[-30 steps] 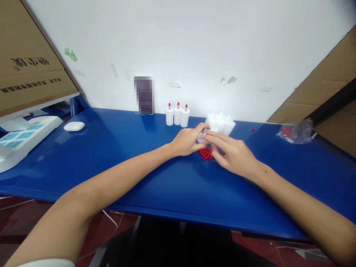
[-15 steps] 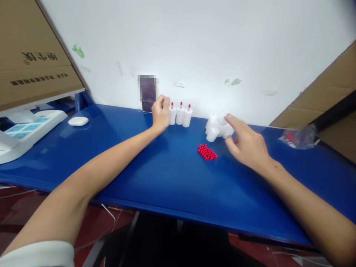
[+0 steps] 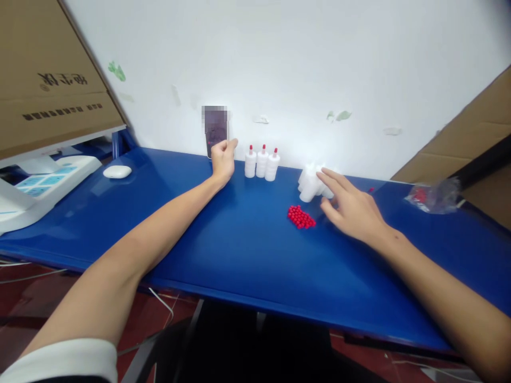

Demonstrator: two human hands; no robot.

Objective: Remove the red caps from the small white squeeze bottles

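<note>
My left hand is at the back of the table in front of the phone, its fingers curled in and nothing showing in them. To its right, apart from it, stand three white squeeze bottles with red-tipped nozzles. My right hand is open, thumb and fingers apart, beside a cluster of white bottles. Its fingertips overlap the cluster, partly hiding it; whether they touch I cannot tell. In front of these bottles lies a pile of small red caps.
A dark phone leans on the wall. On the blue table, a white oval case and a white device lie left. A clear plastic bag with red pieces lies right. Cardboard stands at the left.
My left hand has moved left, away from the three standing bottles. My right hand stays by the white cluster, its fingers shifted slightly. The view has shifted a little.
</note>
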